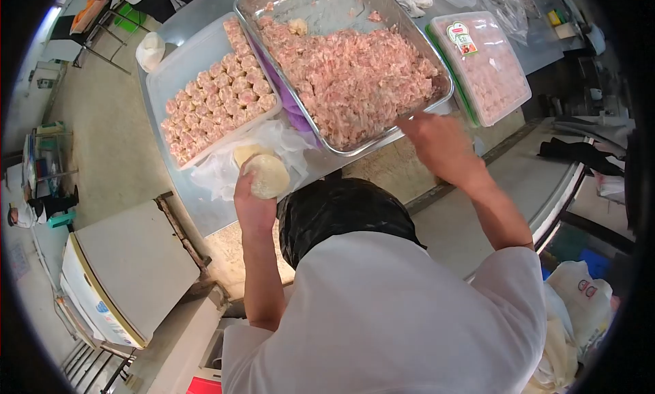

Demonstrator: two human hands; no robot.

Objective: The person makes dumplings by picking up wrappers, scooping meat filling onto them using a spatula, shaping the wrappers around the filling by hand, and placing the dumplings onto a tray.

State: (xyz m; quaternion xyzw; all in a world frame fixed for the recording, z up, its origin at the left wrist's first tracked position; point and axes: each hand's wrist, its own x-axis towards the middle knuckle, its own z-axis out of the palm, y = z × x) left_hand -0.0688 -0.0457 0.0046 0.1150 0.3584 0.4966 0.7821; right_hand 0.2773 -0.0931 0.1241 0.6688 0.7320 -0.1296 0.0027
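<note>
My left hand is closed on a round, pale dumpling wrapper, held up in front of me. Behind it, more wrappers lie on a white plastic sheet. My right hand is at the near right corner of a large metal tray. Its fingers are bent together and partly blurred; whatever they grip is too small to make out. Pinkish minced meat fills much of the tray. To the left, a clear plastic container has rows of filled dumplings.
On the right stands a lidded plastic box of meat with a green edge. A purple cloth shows beside the tray. White plastic sits at the table's left corner, and a white chest stands at lower left.
</note>
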